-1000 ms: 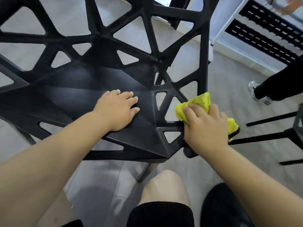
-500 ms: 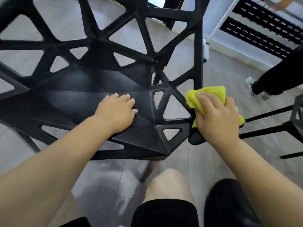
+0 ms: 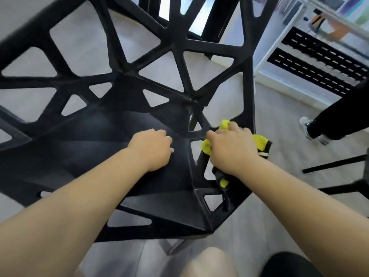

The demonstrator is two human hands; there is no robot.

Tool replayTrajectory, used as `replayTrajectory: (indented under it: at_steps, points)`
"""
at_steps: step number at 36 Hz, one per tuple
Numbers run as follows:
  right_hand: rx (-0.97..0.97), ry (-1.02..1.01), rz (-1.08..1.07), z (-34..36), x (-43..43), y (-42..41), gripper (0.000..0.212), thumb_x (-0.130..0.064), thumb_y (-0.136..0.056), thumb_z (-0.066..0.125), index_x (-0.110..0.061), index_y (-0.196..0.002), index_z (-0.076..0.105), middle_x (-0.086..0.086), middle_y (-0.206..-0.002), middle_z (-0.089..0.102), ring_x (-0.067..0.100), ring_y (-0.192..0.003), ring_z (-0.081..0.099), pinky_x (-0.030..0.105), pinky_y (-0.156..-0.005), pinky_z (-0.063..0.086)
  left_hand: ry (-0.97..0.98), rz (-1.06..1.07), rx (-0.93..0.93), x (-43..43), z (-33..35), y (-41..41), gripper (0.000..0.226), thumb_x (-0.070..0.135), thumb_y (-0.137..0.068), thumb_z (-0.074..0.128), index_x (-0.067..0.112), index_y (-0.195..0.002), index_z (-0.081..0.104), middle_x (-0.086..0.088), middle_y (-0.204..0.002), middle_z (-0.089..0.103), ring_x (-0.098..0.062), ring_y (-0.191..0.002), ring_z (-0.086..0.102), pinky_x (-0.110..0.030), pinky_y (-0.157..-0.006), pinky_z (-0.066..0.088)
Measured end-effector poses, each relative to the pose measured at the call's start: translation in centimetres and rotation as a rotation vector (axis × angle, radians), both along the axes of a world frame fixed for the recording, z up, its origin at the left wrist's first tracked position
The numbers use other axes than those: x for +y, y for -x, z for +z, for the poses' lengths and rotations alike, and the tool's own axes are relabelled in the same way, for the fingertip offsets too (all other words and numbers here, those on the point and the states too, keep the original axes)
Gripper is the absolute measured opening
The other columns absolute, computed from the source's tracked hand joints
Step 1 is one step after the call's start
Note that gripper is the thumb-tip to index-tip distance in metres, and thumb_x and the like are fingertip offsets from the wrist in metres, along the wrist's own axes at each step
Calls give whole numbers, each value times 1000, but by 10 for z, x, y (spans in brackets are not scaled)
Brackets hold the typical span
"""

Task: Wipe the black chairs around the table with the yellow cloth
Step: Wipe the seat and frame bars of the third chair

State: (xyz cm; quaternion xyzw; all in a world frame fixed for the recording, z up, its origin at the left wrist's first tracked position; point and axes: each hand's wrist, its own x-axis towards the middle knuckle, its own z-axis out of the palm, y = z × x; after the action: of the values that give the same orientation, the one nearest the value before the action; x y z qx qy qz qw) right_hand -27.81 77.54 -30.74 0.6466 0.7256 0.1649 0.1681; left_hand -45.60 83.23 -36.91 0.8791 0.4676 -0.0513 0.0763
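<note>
From the head view, a black chair (image 3: 119, 136) fills most of the frame. Its back and sides are a web of struts with triangular openings, and the grey floor (image 3: 279, 116) shows through them.

The left hand (image 3: 151, 148) rests palm-down on the seat, near its right edge. It holds nothing, and its fingers are bent forward over the seat with the tips hidden from the camera.

The right hand (image 3: 233, 150) is clenched around the yellow cloth (image 3: 206, 145) and presses it against the struts on the chair's right side, just beside the seat edge. Yellow folds stick out above the knuckles, by the thumb and behind the hand. A darker part of the cloth hangs below the wrist, against the chair's frame. The two hands are near each other but apart.

On the right, another person's leg in dark trousers ends in a white shoe (image 3: 305, 124) on the floor. Behind it stands a white rack (image 3: 265, 56) with black slotted panels. Thin black legs of another chair (image 3: 335, 163) cross the floor at the right edge. A bare knee (image 3: 209, 262) and black shorts (image 3: 289, 264) show at the bottom.
</note>
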Motion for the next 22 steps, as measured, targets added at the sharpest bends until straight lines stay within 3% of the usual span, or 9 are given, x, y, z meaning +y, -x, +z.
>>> replayTrajectory:
  at_steps: [3,6,10,13,15,18,22]
  points:
    - [19,20,-22,-6,32,4,12,-22,-87,44,-22,-99,45,-3,-102,62,29,-106,43,35,-69,28,-45,-11,-41,8,2,2,34,39,-98,32,24,-116,57,6,-126,52,-21,-111,54,-34,-85,47]
    - [-2,-31,6,-20,45,7,32,-20,-86,45,-17,-118,47,-1,-103,62,30,-106,45,34,-68,28,-58,-5,-61,12,1,3,33,41,-98,34,27,-114,59,9,-120,54,-19,-108,55,-32,-78,45]
    - [46,-102,40,-21,34,4,17,-18,-80,55,-17,-97,53,0,-92,64,31,-94,51,34,-64,27,-104,1,-124,16,-3,5,33,43,-97,34,29,-111,60,11,-115,55,-16,-104,56,-27,-72,38]
    - [-12,-124,48,-20,12,-2,31,-21,-56,80,-16,-73,55,2,-64,61,30,-66,55,34,-54,31,-128,-14,-148,20,-4,6,32,43,-97,35,29,-107,62,11,-109,55,-15,-100,56,-26,-69,39]
    - [-4,-143,73,-25,3,-8,32,-19,-53,83,-14,-68,54,3,-59,60,30,-59,53,35,-54,37,-123,-22,-157,23,-4,6,31,43,-97,35,29,-105,62,11,-106,55,-16,-98,55,-26,-69,39]
    - [-30,-161,44,-27,16,-6,28,-14,-56,77,-13,-70,53,4,-62,60,32,-64,53,36,-54,35,-129,-30,-177,22,-5,8,32,43,-97,35,29,-102,62,10,-105,55,-16,-96,54,-25,-69,37]
    - [-79,-81,-24,-28,71,10,15,-14,-79,54,-18,-91,47,3,-91,59,31,-93,51,35,-64,28,-156,-26,-210,21,-9,11,33,43,-97,33,28,-100,62,11,-104,56,-14,-94,54,-25,-67,38]
